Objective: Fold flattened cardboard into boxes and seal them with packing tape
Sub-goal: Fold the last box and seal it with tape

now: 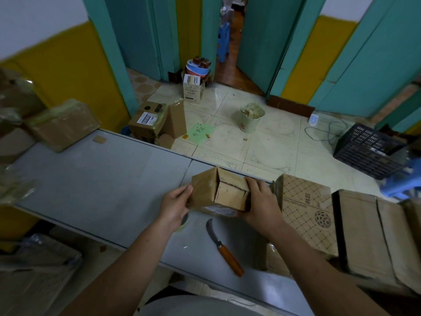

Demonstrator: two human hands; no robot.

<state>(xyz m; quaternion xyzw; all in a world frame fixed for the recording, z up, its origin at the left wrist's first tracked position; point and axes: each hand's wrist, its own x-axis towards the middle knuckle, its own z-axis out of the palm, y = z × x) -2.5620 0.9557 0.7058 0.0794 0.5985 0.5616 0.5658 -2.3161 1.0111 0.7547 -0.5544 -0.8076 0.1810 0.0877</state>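
Now I see left hand (175,207) gripping small box (202,195) side; right hand (262,201) clasping opposite side (flaps partly folded in); knife (224,247) lying on surface (102,179).

bare forearms (127,258) and hands (174,207), grey top (182,305)

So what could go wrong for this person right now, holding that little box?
The small brown cardboard box, held between the left hand and right hand, has its end flaps folded in with no tape visible across them, so they may spring open. The curved knife with an orange wooden handle lies on the grey table close to the hands; reaching down could brush its blade.
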